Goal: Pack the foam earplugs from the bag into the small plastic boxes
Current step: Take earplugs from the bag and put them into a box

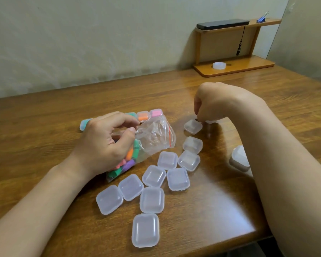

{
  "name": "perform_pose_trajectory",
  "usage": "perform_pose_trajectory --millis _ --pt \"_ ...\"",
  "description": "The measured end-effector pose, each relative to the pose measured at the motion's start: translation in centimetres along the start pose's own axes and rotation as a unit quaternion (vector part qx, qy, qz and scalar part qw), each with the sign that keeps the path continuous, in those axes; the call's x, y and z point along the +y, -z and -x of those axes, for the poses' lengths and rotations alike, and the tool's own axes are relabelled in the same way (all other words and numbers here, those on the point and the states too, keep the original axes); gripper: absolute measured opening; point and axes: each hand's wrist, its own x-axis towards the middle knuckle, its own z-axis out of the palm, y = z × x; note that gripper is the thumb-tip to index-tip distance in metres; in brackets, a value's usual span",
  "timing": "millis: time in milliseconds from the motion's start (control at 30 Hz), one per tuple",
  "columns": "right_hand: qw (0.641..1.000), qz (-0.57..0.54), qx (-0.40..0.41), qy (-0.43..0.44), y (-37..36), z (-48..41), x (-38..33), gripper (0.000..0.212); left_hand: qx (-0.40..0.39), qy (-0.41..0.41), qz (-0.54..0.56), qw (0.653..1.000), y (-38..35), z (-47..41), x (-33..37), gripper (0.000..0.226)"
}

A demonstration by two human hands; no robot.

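Four filled boxes (143, 116) sit just beyond the left hand (107, 140), whose grip clamps the bag (152, 138) of earplugs (127, 161); right hand (211, 102) grip pinches an empty box (193, 126), about eleven more empties (152, 199) below, so mostly undone.

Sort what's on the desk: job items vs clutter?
Job items:
- bag of earplugs, held by the left hand
- empty clear boxes
- filled boxes behind the bag
- box at the right hand fingertips

Clutter:
- wooden shelf
- tape roll
- black case
- blue binder clip
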Motion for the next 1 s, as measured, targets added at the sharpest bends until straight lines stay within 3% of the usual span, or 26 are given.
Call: perform_pose_trajectory --millis 100,200,333,433,533,767,1000 --pt "0.997 -0.056 0.033 0.033 0.3 0.2 -0.7 0.015 0.003 0.003 0.001 1.000 -0.1 0.0 0.0 0.027" --pt "0.973 -0.198 0.050 0.110 0.6 0.9 -2.2 0.005 0.021 -0.012 -0.001 1.000 -0.1 -0.1 0.0 0.029" --pt "0.884 -0.420 -0.014 0.206 0.4 1.7 -3.5 0.014 0.062 -0.049 -0.007 0.997 0.0 -0.2 0.5 0.034" --pt "0.828 -0.499 -0.055 0.252 -0.1 1.8 -4.2 0.022 0.090 -0.061 -0.006 0.994 0.2 -0.2 1.0 0.041" --pt "0.796 -0.540 -0.073 0.263 -0.6 2.0 -4.9 0.028 0.108 -0.077 -0.009 0.991 0.2 -0.3 1.0 0.044" --pt "0.795 -0.546 -0.072 0.255 -1.3 2.2 -5.6 0.027 0.152 -0.076 0.006 0.985 0.2 -0.2 0.8 0.036" --pt "0.864 -0.435 -0.027 0.252 -1.4 2.2 -6.0 0.023 0.159 -0.106 -0.047 0.980 0.4 -0.3 0.5 0.021"
